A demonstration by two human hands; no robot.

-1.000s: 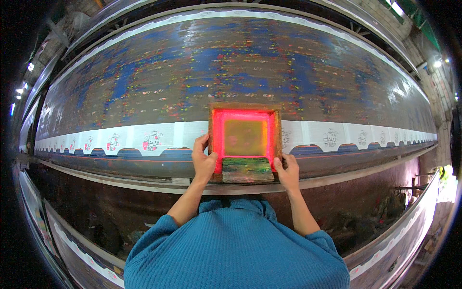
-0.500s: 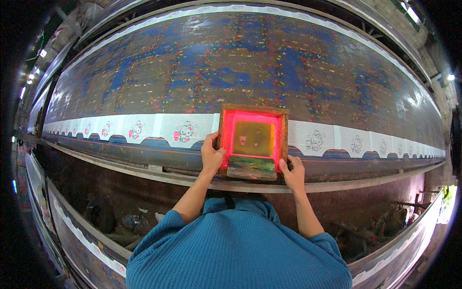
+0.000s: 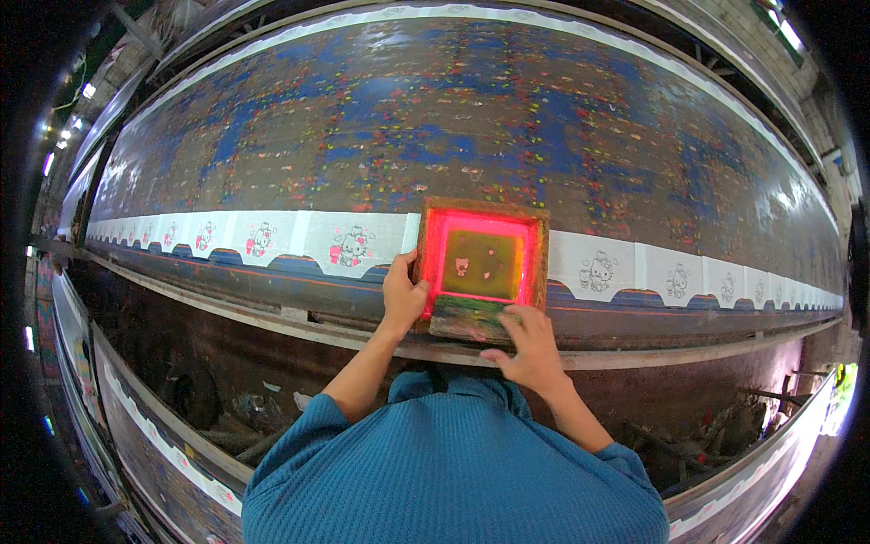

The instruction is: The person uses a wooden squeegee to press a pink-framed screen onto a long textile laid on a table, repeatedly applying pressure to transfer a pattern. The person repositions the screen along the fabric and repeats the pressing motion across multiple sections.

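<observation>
A square wooden printing screen frame [image 3: 542,249], bright pink inside, lies over the strip of white pieces on the long table. Small figure shapes show on its olive mesh [image 3: 476,265]. My left hand [image 3: 405,295] is closed on the frame's left side, thumb on top. Across the frame's near end sits a paint-stained, greenish wooden block [image 3: 467,317]. My right hand [image 3: 530,349] is at this block's right end, its fingers over the edge and its thumb spread apart below; it does not grip the block.
White scalloped pieces [image 3: 263,238] left of the frame bear a cartoon cat with pink parts; those on the right [image 3: 596,265] show black outlines only. The dark tabletop [image 3: 390,118] is speckled with paint. A rail [image 3: 299,328] runs along the near edge. Another table [image 3: 181,435] lies behind, lower left.
My right hand has let go of the frame's right side and moved left to the wooden block. My left hand keeps its hold; the frame stays in place.
</observation>
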